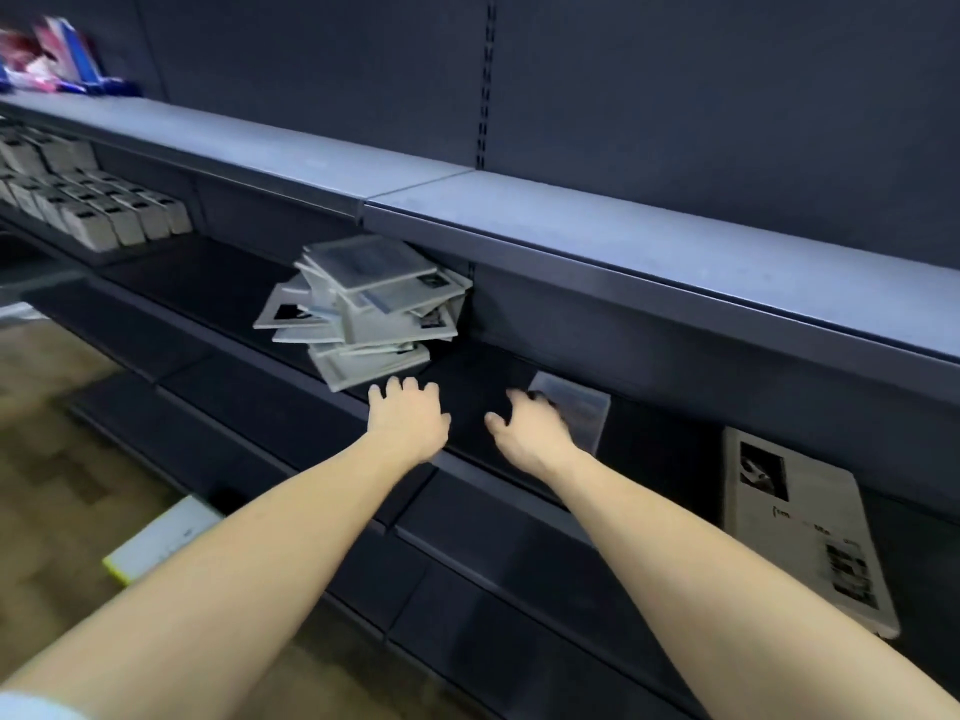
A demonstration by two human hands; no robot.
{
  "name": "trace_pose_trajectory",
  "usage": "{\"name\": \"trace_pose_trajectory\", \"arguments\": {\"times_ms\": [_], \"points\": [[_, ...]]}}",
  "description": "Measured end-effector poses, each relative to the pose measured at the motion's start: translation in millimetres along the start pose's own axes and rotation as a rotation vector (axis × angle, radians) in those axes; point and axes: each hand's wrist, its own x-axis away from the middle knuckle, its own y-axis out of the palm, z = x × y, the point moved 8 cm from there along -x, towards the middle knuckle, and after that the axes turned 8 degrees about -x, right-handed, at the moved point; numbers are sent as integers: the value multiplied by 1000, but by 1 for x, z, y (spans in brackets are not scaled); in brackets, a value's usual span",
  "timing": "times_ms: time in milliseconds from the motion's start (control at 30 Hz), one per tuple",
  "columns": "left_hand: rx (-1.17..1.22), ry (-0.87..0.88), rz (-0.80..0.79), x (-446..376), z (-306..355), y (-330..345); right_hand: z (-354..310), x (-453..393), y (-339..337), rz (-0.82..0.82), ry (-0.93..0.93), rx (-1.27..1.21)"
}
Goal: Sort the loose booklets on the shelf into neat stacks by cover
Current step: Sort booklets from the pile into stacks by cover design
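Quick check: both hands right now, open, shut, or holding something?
Left hand: open, fingers spread, holding nothing, just short of the messy booklet pile.
Right hand: open, blurred, reaching over a single booklet; contact unclear.

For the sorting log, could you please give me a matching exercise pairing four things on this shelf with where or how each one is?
Things:
1. messy pile of booklets
2. single booklet
3. large booklet
4. left hand

States:
A. lying flat at the far right of the shelf
B. empty, fingers spread just in front of the pile
C. heaped crookedly against the shelf's back panel
D. under the fingers of the right hand

Pairs: 1-C, 2-D, 3-A, 4-B
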Motion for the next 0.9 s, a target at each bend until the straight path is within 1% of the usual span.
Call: {"name": "trace_pose_trajectory", "arguments": {"times_ms": [200, 467, 633, 767, 900], "points": [[-19, 9, 38, -18, -75, 1, -75, -24, 37, 31, -10, -29], [-5, 30, 78, -47, -159, 5, -148, -50, 78, 83, -42, -85], [12, 31, 80, -69, -190, 7, -183, -76, 85, 111, -69, -62], [12, 14, 79, -92, -205, 6, -208, -104, 85, 139, -126, -49], [18, -7, 113, -118, -219, 5, -226, -134, 88, 147, -169, -56]]}}
